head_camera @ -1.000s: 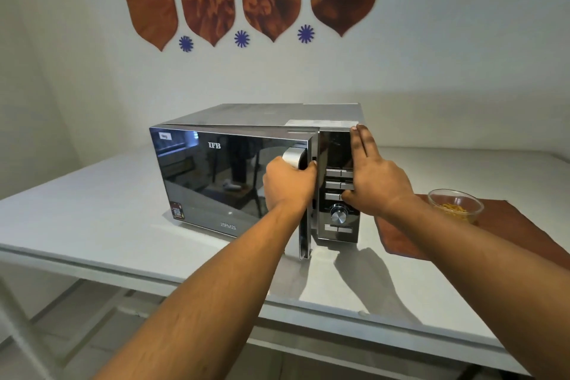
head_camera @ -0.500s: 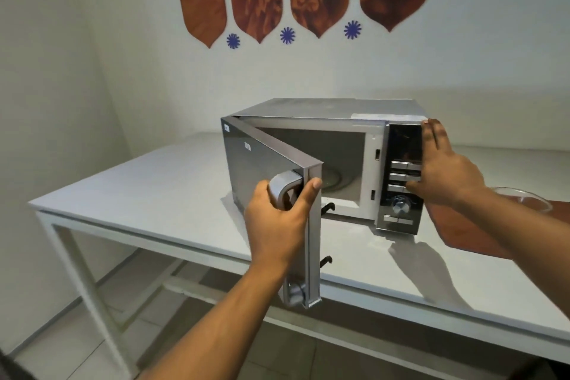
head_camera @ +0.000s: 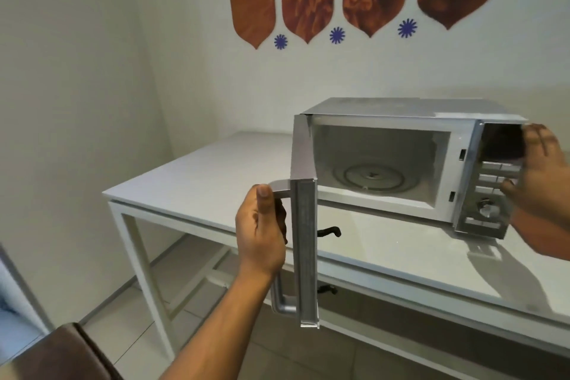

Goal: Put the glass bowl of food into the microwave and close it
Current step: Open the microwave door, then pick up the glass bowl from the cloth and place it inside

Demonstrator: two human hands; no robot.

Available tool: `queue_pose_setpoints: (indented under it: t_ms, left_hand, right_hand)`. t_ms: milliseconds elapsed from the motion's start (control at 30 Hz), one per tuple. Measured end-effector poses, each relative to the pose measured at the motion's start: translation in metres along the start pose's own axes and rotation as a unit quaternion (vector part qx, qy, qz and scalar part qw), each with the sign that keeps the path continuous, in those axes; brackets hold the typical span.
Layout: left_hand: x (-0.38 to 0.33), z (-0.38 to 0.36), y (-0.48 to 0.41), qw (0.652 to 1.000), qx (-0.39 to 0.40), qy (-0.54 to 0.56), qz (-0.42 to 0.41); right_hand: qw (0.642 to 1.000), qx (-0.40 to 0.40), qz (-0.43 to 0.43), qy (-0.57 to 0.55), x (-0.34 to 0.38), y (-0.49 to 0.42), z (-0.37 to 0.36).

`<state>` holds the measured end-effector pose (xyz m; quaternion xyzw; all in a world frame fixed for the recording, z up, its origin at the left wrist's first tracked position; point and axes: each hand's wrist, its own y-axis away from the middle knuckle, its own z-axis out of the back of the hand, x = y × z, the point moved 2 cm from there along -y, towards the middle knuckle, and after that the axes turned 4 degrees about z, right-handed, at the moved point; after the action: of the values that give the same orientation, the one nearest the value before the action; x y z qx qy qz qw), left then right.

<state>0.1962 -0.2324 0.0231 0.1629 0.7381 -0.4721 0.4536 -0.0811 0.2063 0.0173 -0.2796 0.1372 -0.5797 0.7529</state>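
A silver microwave point(head_camera: 401, 109) stands on the white table point(head_camera: 197, 170) with its door point(head_camera: 303, 225) swung wide, edge-on to me. My left hand point(head_camera: 262, 231) grips the door handle point(head_camera: 279, 302). The cavity shows a glass turntable point(head_camera: 374, 177) with nothing on it. My right hand point(head_camera: 539, 176) lies flat against the control panel point(head_camera: 487, 194) at the microwave's right side, fingers spread. The glass bowl of food is out of view.
The door sticks out past the table's front edge, two black latch hooks point(head_camera: 328, 231) on its inner side. A brown seat corner point(head_camera: 71, 352) is at the lower left. A wall stands close on the left, and tiled floor shows under the table.
My left hand has pulled the door from shut to wide open. The view has turned left, so the bowl and its brown mat have left the frame. My right hand has stayed on the panel.
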Motion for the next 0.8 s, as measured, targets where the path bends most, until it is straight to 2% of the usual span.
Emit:
queue_pose_setpoints:
  t_ms: [133,233,333,400,467,533,633,700,800]
  left_hand:
    - [0.009,0.029,-0.005,0.998,-0.048,-0.028,-0.037]
    - [0.013,0.038,0.000,0.994,-0.078,-0.056,-0.059]
    - [0.014,0.034,0.003,0.992,-0.093,-0.064,-0.047]
    - [0.005,0.031,0.008,0.976,-0.147,-0.099,-0.125]
    - [-0.007,0.022,0.022,0.923,-0.198,-0.190,-0.271]
    - [-0.013,-0.007,0.040,0.882,-0.146,-0.240,-0.379]
    - [0.001,-0.063,0.064,0.871,0.026,-0.235,-0.432]
    - [0.020,-0.108,0.073,0.874,0.141,-0.268,-0.381]
    - [0.061,-0.168,0.075,0.862,0.274,-0.362,-0.225]
  right_hand:
    - [0.998,0.034,0.032,0.030,0.074,0.072,-0.019]
    - [0.995,0.100,-0.014,-0.018,0.108,0.120,-0.039]
    - [0.989,0.130,-0.050,-0.055,0.121,0.153,-0.047]
    - [0.988,0.133,-0.055,-0.054,0.123,0.165,-0.047]
    - [0.988,0.137,-0.060,-0.049,0.121,0.172,-0.049]
    - [0.986,0.146,-0.069,-0.045,0.109,0.176,-0.049]
    - [0.983,0.146,-0.089,-0.065,0.095,0.179,-0.044]
    - [0.979,0.126,-0.121,-0.102,0.082,0.180,-0.038]
    - [0.976,0.095,-0.140,-0.140,0.056,0.179,-0.032]
